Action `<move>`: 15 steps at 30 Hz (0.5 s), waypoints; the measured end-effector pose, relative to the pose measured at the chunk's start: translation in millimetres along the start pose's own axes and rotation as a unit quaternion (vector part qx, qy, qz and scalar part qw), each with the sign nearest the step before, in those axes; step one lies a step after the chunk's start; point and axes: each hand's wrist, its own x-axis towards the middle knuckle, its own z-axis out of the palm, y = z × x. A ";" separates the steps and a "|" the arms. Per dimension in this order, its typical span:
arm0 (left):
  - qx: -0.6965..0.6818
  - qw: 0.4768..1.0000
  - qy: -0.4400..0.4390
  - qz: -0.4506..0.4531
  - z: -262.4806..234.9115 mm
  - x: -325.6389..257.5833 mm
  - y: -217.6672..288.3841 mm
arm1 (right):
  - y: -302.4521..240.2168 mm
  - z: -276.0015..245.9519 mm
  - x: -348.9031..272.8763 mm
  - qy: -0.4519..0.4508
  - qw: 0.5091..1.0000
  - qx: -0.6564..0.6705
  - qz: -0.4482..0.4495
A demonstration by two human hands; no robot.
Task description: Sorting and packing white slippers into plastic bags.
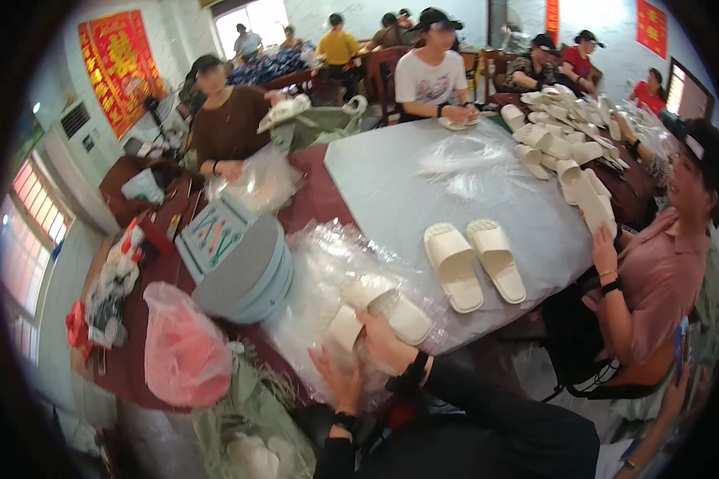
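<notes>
My right hand [389, 345] is closed on a cream slipper [345, 326], its fingers along the slipper's right side. Close by on the left, my left hand [341, 382] has its fingers apart, against the clear plastic at the slipper's lower end; the contact is partly blurred. Another cream slipper [407, 321] lies just past my right hand. Beneath both slippers spreads a stack of clear plastic bags [303, 295]. A pair of cream slippers, the left one [454, 267] and the right one [497, 259], rests side by side on the grey table covering [375, 172].
A grey-blue round container [248, 271] stands left of the bags, near a pink-filled plastic bag [185, 347] and a green sack [256, 415]. Slippers are heaped [563, 128] at the far right. Co-workers sit around the table; one at right [655, 263] holds a slipper.
</notes>
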 end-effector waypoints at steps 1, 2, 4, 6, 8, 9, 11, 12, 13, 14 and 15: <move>0.007 1.000 0.003 -0.016 0.3 -0.2 2.6 | -4.7 2.2 -2.4 0.003 1.000 -0.006 0.017; -0.009 1.000 -0.005 -0.017 -1.2 1.9 6.0 | -9.5 8.8 -6.8 0.009 1.000 0.006 0.000; -0.023 0.999 -0.008 -0.023 -0.9 3.0 6.7 | -19.2 10.7 -8.4 0.014 1.000 0.013 -0.011; -0.038 0.999 -0.015 0.008 -1.8 2.2 -0.9 | -20.7 9.5 -5.2 0.010 0.999 -0.041 -0.009; -0.047 0.999 -0.004 0.002 -4.3 4.4 4.9 | -22.5 21.0 -15.4 0.017 0.999 -0.043 -0.025; -0.061 0.998 0.013 -0.009 -4.7 4.3 4.7 | -21.1 23.2 -16.9 0.023 0.998 -0.037 -0.036; -0.074 0.996 0.033 -0.020 -5.1 2.9 4.2 | -18.9 23.5 -21.2 0.026 0.998 -0.033 -0.046; -0.079 0.996 0.033 -0.026 -5.2 2.9 4.4 | -19.7 22.6 -23.8 0.019 0.996 -0.062 -0.054; -0.084 0.995 0.033 -0.032 -4.8 2.0 3.7 | -19.9 22.6 -26.6 0.012 0.994 -0.090 -0.062; -0.083 0.995 0.035 -0.032 -4.6 1.4 3.1 | -19.2 23.5 -29.5 0.011 0.994 -0.091 -0.061; -0.091 0.995 0.037 -0.035 -4.5 1.1 2.7 | -18.5 24.4 -32.8 0.025 0.993 -0.094 -0.066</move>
